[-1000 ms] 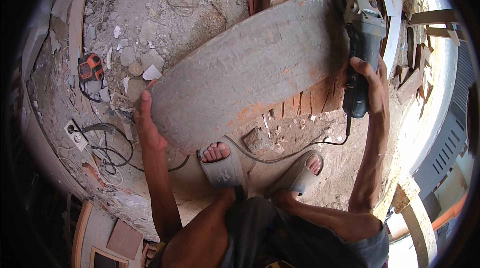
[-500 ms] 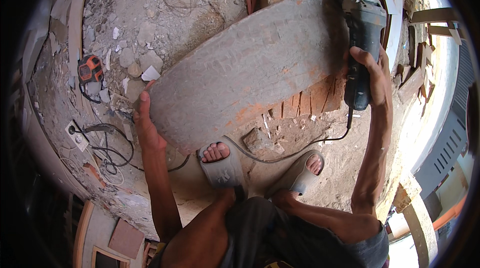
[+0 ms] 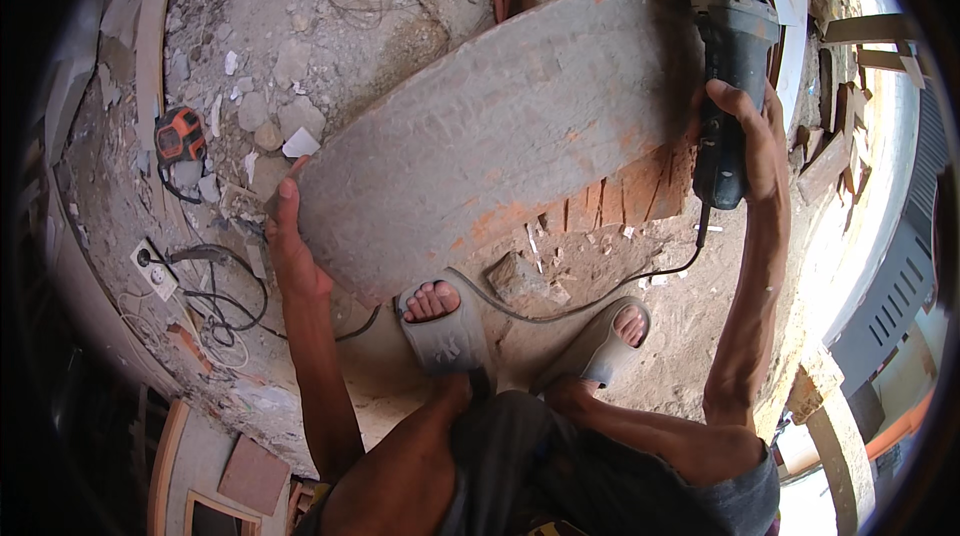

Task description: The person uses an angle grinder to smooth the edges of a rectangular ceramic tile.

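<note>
Long grey curved-edge slab (image 3: 500, 126) over grooved orange brick block (image 3: 630, 191).
Left of slab, orange-and-black tape measure (image 3: 181, 136); at its left end, left hand (image 3: 296, 254) holding the edge; at its right end, right hand (image 3: 761, 148) wrapped round corded black-and-grey angle grinder (image 3: 735, 51).

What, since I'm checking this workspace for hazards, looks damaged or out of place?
The reddish block under the grey slab is scored with dark slits, which looks like damage. The black cable from the grinder lies loose across the ground, close to both sandals, an apparent trip hazard.
</note>
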### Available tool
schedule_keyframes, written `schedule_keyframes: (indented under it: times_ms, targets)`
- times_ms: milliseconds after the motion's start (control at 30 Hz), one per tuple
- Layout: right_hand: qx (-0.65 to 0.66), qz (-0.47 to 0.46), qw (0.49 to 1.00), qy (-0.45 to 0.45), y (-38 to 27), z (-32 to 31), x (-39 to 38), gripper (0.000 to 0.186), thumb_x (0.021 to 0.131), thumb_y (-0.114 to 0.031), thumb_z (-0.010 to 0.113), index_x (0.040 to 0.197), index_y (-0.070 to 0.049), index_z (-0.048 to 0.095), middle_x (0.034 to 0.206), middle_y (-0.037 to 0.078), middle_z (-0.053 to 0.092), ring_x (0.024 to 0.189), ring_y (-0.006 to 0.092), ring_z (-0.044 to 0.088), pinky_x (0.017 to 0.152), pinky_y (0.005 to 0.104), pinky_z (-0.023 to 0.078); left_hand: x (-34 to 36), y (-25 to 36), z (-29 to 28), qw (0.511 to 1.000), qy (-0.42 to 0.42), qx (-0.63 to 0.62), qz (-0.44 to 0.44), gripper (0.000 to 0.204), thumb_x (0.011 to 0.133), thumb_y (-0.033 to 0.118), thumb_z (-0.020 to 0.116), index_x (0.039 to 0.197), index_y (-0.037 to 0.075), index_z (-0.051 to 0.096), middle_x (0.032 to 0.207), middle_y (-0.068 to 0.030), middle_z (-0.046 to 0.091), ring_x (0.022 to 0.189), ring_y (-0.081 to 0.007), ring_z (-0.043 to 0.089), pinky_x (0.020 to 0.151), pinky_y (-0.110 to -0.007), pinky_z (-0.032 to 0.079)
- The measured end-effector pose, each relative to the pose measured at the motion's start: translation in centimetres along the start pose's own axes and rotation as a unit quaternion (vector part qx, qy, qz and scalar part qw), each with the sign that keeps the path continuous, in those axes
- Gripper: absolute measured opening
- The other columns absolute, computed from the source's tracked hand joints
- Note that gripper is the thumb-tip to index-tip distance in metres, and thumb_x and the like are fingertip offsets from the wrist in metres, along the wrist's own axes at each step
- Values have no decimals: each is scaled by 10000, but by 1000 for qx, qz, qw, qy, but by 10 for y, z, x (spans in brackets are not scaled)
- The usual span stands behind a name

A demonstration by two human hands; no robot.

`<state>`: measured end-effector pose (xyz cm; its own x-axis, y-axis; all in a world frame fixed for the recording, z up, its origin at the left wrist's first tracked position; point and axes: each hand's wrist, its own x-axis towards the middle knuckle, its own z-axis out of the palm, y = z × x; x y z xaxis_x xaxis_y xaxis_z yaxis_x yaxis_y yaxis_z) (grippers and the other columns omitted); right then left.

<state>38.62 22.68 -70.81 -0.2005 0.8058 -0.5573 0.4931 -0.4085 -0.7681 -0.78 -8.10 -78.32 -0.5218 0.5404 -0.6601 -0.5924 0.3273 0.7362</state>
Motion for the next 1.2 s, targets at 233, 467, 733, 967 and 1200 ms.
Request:
schedule_keyframes:
  times_ms: [233, 467, 733, 967, 1200]
  targets:
    - [-18, -5, 1000, 10, -1, 1, -3, 471, 903, -347, 821, 1181, -1, 663, 910, 108, 732, 682, 205, 724, 656, 352, 581, -1, 0, 2, 1000, 11, 11, 8, 690, 1128, 462, 650, 1563, -68, 568, 1442, -173, 699, 1282, -281, 700, 1103, -443, 574]
    - [-32, 8, 999, -2, -3, 16, -11, 577, 858, -381, 854, 1262, -11, 673, 942, 89, 732, 722, 182, 726, 689, 342, 583, -2, 2, 2, 1000, 11, 19, 14, 694, 1126, 464, 652, 1559, -72, 571, 1444, -176, 699, 1273, -280, 704, 1106, -444, 573]
    - [-51, -6, 999, -7, -6, 29, -23, 691, 832, -434, 862, 1336, -1, 673, 978, 97, 741, 768, 186, 735, 714, 348, 596, -4, 5, 4, 1000, 7, 13, 13, 686, 1126, 471, 648, 1561, -55, 582, 1474, -180, 683, 1317, -291, 680, 1133, -458, 556]
    - [-72, 4, 997, -13, -2, 38, -31, 795, 817, -425, 850, 1458, 4, 659, 1022, 97, 740, 896, 200, 735, 827, 366, 582, -6, 7, 3, 1000, 5, 6, 19, 652, 1134, 452, 641, 1541, -56, 602, 1433, -177, 712, 1280, -283, 706, 1110, -446, 573]
    - [-51, -10, 998, 19, -1, 40, -35, 714, 836, -428, 842, 1374, 5, 659, 981, 99, 729, 852, 196, 716, 803, 355, 572, -9, 5, 4, 1000, 0, -16, 20, 620, 1149, 431, 616, 1522, -65, 613, 1416, -178, 723, 1258, -278, 722, 1091, -442, 587]
